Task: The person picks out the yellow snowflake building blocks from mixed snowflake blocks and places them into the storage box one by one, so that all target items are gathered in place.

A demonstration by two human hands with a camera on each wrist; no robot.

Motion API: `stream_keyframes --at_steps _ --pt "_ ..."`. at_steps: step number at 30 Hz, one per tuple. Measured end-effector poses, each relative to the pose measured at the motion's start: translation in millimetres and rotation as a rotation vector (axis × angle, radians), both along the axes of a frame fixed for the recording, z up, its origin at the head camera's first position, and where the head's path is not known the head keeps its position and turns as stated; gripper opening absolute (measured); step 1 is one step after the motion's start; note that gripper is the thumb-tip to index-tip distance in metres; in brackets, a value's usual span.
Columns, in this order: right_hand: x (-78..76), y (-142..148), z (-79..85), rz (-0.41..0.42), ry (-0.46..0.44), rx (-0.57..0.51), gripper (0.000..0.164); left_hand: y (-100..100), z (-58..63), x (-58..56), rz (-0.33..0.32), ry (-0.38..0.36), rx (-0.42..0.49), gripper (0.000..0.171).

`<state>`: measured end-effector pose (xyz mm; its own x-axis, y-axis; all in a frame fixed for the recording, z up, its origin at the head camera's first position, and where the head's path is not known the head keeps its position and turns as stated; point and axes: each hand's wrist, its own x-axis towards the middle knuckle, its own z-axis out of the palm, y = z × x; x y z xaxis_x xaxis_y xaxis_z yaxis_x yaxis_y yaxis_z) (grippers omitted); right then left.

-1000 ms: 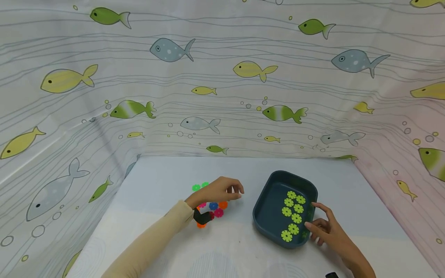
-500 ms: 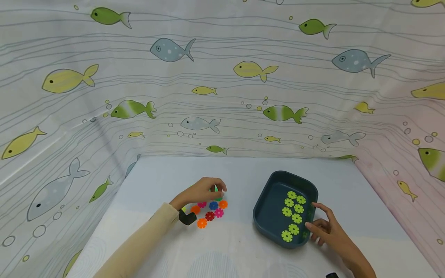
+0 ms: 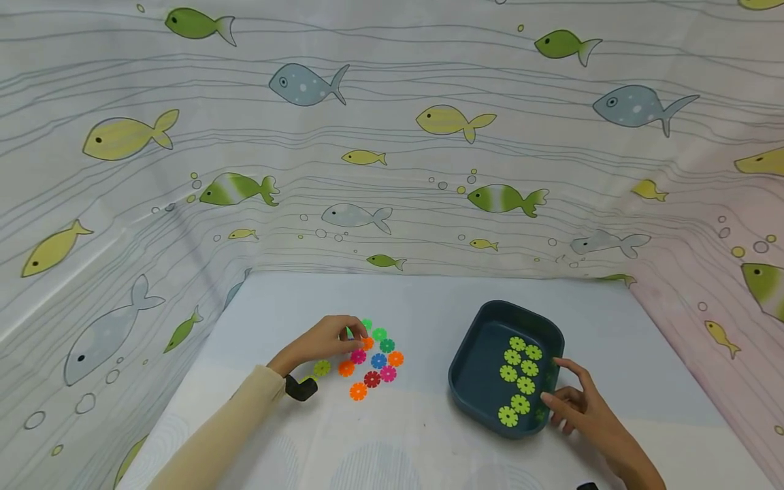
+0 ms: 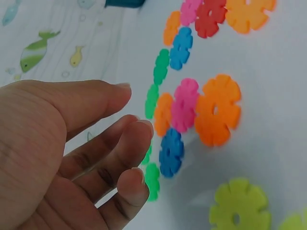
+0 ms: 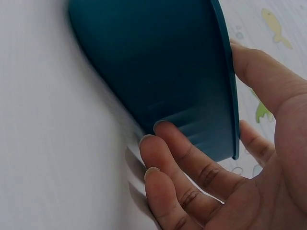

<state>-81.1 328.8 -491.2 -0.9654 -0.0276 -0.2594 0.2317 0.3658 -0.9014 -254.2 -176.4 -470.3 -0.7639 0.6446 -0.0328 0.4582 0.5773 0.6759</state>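
Observation:
My left hand hovers at the left side of several flower-shaped plastic discs in mixed colours, thumb and fingers loosely bent. Nothing sits between its fingertips in the left wrist view; a dark blue disc, a pink disc and an orange disc lie just beyond them. My right hand holds the right side of a dark teal tray, its thumb at the rim and several fingers curled against the outer wall. Several yellow-green discs lie flat inside the tray.
Two yellow-green discs, one of them in full sight, lie on the white table near the left wrist. A red disc and an orange disc are nearest the front. A fish-print curtain surrounds the table.
The left hand has moved left, away from the tray side and back across the loose discs, uncovering several of them. The right hand stays at the tray.

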Motion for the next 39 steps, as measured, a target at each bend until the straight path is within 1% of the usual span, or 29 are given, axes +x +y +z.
stream_keyframes --at_steps 4,9,16,22,30,36,39 --pt "-0.1 0 0.3 -0.001 -0.001 -0.002 0.081 -15 0.7 5.7 0.025 -0.016 -0.003 0.017" --pt "0.2 -1 1.3 -0.005 0.000 -0.006 0.081 -29 2.9 14.5 0.046 -0.018 -0.008 0.018" --pt "0.8 -2 3.4 -0.013 -0.009 0.002 0.081 -43 0.7 24.0 0.076 -0.043 -0.023 0.019" --pt "-0.1 -3 4.5 -0.022 -0.023 0.008 0.082 -52 -1.0 30.4 0.092 -0.043 -0.013 0.021" --pt "-0.5 -4 3.9 -0.036 -0.035 0.017 0.083 -64 -4.1 35.3 0.115 -0.036 -0.026 0.025" --pt "-0.4 -3 2.1 -0.036 -0.039 0.021 0.083 -68 -6.4 36.6 0.135 -0.042 -0.036 0.027" --pt "-0.7 -2 1.9 -0.030 -0.035 0.018 0.084 -70 -6.4 37.3 0.143 -0.033 -0.039 0.026"
